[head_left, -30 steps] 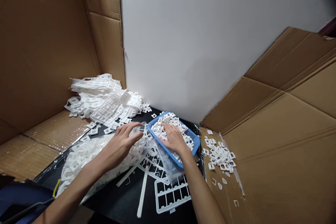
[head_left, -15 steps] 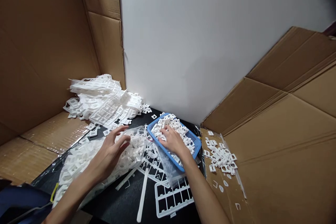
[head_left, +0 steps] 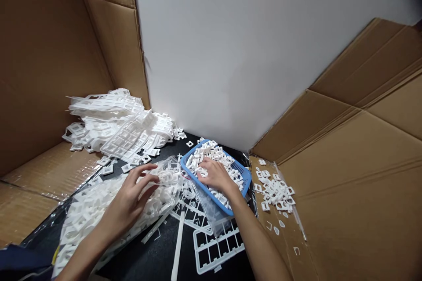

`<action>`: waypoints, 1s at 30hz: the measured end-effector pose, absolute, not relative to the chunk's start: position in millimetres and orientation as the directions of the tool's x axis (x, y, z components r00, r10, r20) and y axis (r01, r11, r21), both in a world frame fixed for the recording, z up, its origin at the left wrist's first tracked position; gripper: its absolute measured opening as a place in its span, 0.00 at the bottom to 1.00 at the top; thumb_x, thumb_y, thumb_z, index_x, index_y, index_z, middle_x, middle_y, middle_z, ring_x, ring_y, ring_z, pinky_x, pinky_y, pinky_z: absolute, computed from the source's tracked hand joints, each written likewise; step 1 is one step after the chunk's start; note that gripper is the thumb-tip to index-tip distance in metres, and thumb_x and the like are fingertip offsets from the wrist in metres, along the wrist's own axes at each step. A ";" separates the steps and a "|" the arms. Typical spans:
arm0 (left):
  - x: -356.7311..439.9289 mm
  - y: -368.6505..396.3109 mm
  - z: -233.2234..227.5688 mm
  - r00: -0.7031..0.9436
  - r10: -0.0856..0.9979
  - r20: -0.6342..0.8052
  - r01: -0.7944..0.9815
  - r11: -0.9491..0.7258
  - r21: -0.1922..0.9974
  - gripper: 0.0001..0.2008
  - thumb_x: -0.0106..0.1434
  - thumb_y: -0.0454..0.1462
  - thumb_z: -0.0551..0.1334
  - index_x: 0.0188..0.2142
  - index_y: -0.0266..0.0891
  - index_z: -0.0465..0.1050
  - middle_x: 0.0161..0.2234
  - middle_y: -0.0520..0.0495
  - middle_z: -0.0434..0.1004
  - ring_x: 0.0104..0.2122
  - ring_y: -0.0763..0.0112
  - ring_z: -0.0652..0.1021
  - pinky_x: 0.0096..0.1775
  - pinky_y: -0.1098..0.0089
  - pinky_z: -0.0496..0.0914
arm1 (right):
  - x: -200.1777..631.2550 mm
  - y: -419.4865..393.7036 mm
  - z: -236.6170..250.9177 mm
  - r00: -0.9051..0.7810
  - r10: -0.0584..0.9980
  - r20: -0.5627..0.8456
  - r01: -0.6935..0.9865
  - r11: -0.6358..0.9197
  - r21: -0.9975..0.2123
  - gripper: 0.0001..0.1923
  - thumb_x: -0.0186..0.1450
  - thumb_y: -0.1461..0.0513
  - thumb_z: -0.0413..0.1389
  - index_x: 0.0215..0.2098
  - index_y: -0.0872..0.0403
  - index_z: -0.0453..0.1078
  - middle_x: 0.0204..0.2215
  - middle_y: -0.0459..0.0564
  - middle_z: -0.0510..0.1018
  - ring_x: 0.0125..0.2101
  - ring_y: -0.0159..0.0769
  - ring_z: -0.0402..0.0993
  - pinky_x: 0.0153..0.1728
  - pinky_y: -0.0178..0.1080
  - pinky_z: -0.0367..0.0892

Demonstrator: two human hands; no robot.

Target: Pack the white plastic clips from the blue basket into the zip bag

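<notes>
Cardboard walls (head_left: 49, 52) rise on your left and slope away on your right (head_left: 362, 149), with a plain white wall (head_left: 231, 44) behind, closing in a dark tabletop (head_left: 158, 254) crowded with white plastic.

Your left hand (head_left: 128, 199) lies palm down on a clear plastic bag (head_left: 99, 210) stuffed with small white square frames. Its grip is released: the fingers are spread and loose, fingertips touching the bag near its open end, clasping nothing.

Your right hand (head_left: 214, 175) is inside a blue basket (head_left: 242, 175), fingers curled down into the heap of white square pieces (head_left: 211, 153) that fills it. You cannot tell whether that grip has closed on any piece, since the fingertips are buried among them. The basket sits toward the back of the tabletop, just to the right of the bag's mouth, tilted with its near edge over a second clear bag (head_left: 212, 213).

Below your hands lie empty white moulding grids (head_left: 217, 246) and a long white strip (head_left: 178, 246), flat on the dark surface. Back left, on the cardboard floor flap, a tall pile of uncut white frame sheets (head_left: 115, 123) leans toward the corner, with a few loose squares scattered at its foot. On the right, a small cluster of loose white pieces (head_left: 273, 189) rests on the cardboard, just beside the basket, and a few stray bits lie nearer you.

A scrap of blue cloth (head_left: 20, 259) shows at the lower left edge.
</notes>
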State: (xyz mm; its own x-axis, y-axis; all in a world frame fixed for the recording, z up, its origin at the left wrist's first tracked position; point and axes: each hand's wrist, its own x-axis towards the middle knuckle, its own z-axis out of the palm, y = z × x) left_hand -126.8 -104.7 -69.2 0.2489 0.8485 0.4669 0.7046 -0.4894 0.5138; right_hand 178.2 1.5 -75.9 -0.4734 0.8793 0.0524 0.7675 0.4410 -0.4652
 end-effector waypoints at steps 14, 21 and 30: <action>-121.8 -102.2 -59.8 0.394 0.715 0.577 0.672 -0.653 0.349 0.07 0.78 0.36 0.60 0.52 0.46 0.74 0.65 0.40 0.68 0.60 0.52 0.71 0.57 0.54 0.68 | 192.0 26.7 -65.9 0.027 0.966 0.255 0.430 0.219 -0.876 0.13 0.60 0.53 0.63 0.29 0.56 0.77 0.24 0.43 0.76 0.26 0.34 0.70 0.30 0.36 0.63; -109.4 -92.9 -28.9 0.484 0.708 0.514 0.695 -0.668 0.266 0.04 0.78 0.37 0.61 0.47 0.46 0.76 0.44 0.47 0.78 0.47 0.56 0.73 0.48 0.59 0.61 | 173.4 39.3 -42.9 0.111 0.982 0.153 0.232 0.124 -0.965 0.20 0.66 0.44 0.56 0.31 0.52 0.67 0.20 0.38 0.66 0.19 0.27 0.59 0.23 0.34 0.59; -97.3 -80.4 -18.0 0.561 0.663 0.496 0.683 -0.709 0.176 0.11 0.75 0.29 0.59 0.44 0.46 0.77 0.44 0.45 0.77 0.48 0.53 0.71 0.49 0.57 0.58 | 94.8 2.7 -14.8 -0.493 0.860 -0.129 0.405 0.096 -0.909 0.10 0.53 0.58 0.66 0.24 0.56 0.73 0.17 0.39 0.67 0.20 0.28 0.61 0.20 0.32 0.54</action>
State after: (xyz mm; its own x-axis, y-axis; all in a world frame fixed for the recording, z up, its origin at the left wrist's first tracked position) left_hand -97.3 -80.4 -18.0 0.5605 0.6634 0.4957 0.6832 -0.7087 0.1759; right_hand 94.8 2.7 -14.8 -0.4933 0.8603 -0.1287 0.4054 0.0965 -0.9090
